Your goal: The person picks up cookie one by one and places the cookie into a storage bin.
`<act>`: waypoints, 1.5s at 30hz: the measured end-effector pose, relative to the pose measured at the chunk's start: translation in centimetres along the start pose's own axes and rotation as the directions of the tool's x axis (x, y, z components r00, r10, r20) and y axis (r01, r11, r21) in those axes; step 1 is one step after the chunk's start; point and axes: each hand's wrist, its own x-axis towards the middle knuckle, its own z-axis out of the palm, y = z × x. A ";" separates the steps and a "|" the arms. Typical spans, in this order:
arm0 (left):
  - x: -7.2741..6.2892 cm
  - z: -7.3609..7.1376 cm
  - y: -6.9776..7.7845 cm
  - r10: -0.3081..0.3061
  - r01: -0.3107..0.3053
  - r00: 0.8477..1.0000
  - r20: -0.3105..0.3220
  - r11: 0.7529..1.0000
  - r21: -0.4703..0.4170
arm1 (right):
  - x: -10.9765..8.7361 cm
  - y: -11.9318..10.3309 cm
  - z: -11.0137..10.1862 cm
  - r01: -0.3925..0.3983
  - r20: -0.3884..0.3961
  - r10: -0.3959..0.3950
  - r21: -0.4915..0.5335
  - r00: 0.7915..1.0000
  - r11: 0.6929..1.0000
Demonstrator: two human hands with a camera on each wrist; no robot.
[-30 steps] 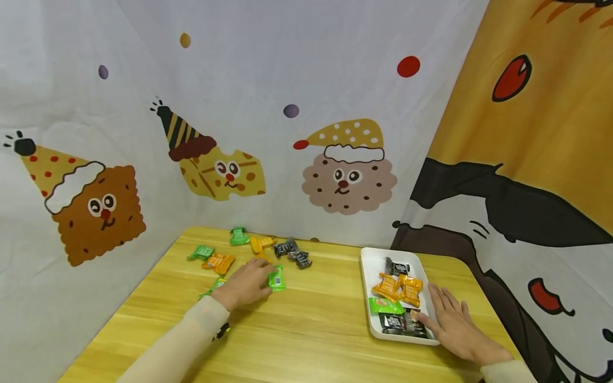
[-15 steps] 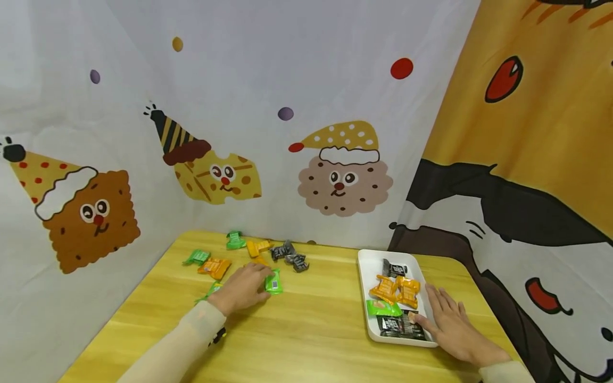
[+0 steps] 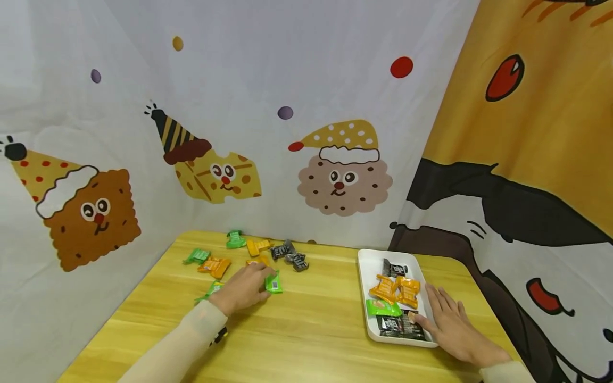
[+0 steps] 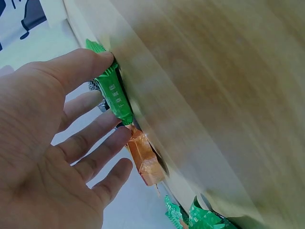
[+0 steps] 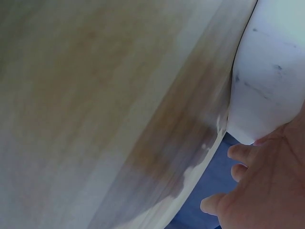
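Note:
In the head view my left hand (image 3: 243,290) is low over the left part of the table, at a green-wrapped candy (image 3: 274,282). The left wrist view shows the thumb against one end of that candy (image 4: 114,93), with bent fingers along its other side. An orange-wrapped candy (image 4: 144,157) lies just beyond the fingertips. My right hand (image 3: 452,327) rests along the right side of a white tray (image 3: 365,284), fingers straight, thumb over the rim. Inside the tray lie orange candies (image 3: 408,291), a green candy (image 3: 383,308) and black-wrapped candies (image 3: 395,325).
Around my left hand lie more candies on the wooden table (image 3: 311,330): green (image 3: 197,256), orange (image 3: 214,267) and black (image 3: 297,260) ones. A printed cloth (image 3: 239,64) hangs right behind the table's far edge.
The head view has shifted slightly. The left fingers have drawn back a little, showing more of the orange candy behind them. The right hand stays at the tray.

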 end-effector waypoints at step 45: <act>1.3 0.0 1.6 -0.030 0.035 0.999 0.042 0.992 -0.124 | 0.0 -0.2 0.0 -0.005 -0.003 0.004 -0.015 1.000 1.000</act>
